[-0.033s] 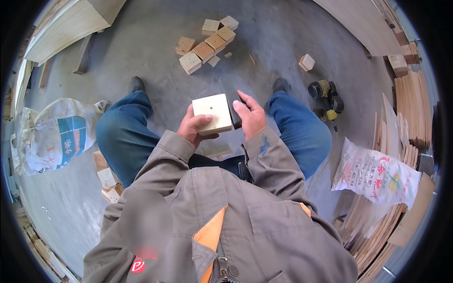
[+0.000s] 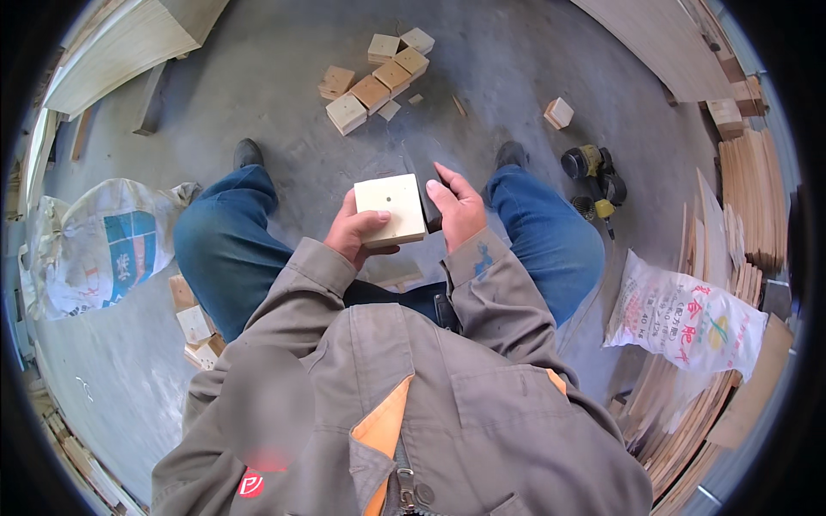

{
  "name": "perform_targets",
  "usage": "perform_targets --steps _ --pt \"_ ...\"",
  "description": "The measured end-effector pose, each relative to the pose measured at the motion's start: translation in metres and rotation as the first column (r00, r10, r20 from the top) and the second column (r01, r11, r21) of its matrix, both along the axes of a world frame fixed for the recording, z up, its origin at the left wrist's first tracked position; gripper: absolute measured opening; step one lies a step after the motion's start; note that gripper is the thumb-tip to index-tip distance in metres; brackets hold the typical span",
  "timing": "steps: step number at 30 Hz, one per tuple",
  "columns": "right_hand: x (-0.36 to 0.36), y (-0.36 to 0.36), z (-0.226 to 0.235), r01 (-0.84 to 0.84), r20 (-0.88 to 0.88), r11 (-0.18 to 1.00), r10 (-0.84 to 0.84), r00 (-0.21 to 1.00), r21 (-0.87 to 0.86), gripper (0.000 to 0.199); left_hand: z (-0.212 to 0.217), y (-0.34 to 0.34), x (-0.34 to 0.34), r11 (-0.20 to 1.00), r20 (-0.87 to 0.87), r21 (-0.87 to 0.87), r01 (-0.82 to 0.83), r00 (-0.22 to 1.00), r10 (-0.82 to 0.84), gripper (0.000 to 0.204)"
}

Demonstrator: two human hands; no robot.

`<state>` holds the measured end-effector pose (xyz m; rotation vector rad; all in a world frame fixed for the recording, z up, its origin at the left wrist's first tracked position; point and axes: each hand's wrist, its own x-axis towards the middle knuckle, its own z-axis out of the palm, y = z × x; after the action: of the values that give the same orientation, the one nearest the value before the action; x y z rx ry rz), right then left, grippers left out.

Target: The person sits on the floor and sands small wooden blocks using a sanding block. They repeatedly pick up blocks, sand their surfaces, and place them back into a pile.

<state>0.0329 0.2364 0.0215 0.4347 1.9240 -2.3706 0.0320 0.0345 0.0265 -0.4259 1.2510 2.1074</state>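
My left hand point(image 2: 351, 230) is closed around a pale square wooden block point(image 2: 391, 196), thumb on its top face and fingers beneath. One small dark hole marks the middle of that face. Facing it, my right hand point(image 2: 461, 211) grips a dark flat tool point(image 2: 431, 208) that lies along the block's right edge. The tool's far end is blurred and its exact kind cannot be made out. Both hands are held above the floor, between my knees.
Several wooden blocks point(image 2: 370, 93) lie grouped on the floor ahead, and a single block point(image 2: 559, 113) sits farther right. A yellow-and-black power tool point(image 2: 594, 176) rests by my right knee. White sacks point(image 2: 684, 314) and stacked boards point(image 2: 753, 198) flank the right; another sack point(image 2: 82, 228) lies left.
The block and my left hand have shifted very slightly to the right. My right hand stays nearly in place.
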Motion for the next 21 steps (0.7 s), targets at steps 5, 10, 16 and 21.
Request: perform_targets --steps 5,10,16,21 --pt "0.010 0.001 -0.002 -0.040 -0.013 0.999 0.040 0.999 0.019 0.046 -0.002 0.003 -0.004 0.993 -0.002 -0.051 -0.106 0.994 0.106 0.070" --pt "0.024 -0.003 -0.002 -0.146 0.034 0.988 0.148 0.988 -0.040 0.047 -0.006 -0.007 -0.014 0.956 0.055 -0.090 -0.279 0.957 0.285 0.067" --pt "0.001 -0.002 -0.013 0.049 0.037 0.995 -0.046 0.998 -0.083 0.044 0.003 0.000 0.001 1.000 -0.040 -0.029 -0.004 0.999 0.003 0.084" --pt "0.006 0.003 -0.008 0.083 0.048 0.982 -0.076 0.996 -0.172 0.045 -0.021 0.000 -0.007 0.997 -0.278 -0.024 -0.073 0.958 0.064 0.113"
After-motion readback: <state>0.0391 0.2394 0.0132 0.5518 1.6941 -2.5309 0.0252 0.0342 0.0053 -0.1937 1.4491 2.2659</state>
